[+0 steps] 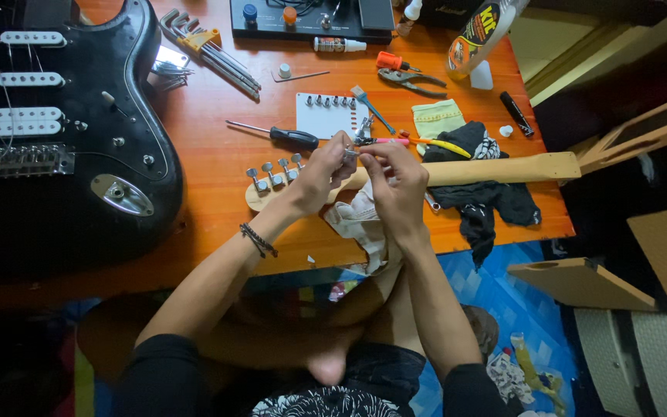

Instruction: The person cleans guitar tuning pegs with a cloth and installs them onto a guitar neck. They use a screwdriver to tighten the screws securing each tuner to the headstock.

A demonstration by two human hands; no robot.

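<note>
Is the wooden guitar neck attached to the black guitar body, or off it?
Off: the wooden guitar neck lies alone on the orange table, apart from the black guitar body.

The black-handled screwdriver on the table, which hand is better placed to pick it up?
Probably the left hand. The screwdriver lies just beyond its knuckles, on its side of the guitar neck. The right hand sits farther off and would have to cross over the left.

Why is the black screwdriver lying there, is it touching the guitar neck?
Apart. The head view shows bare orange table between the black screwdriver and the guitar neck, whose headstock lies below it.
</note>
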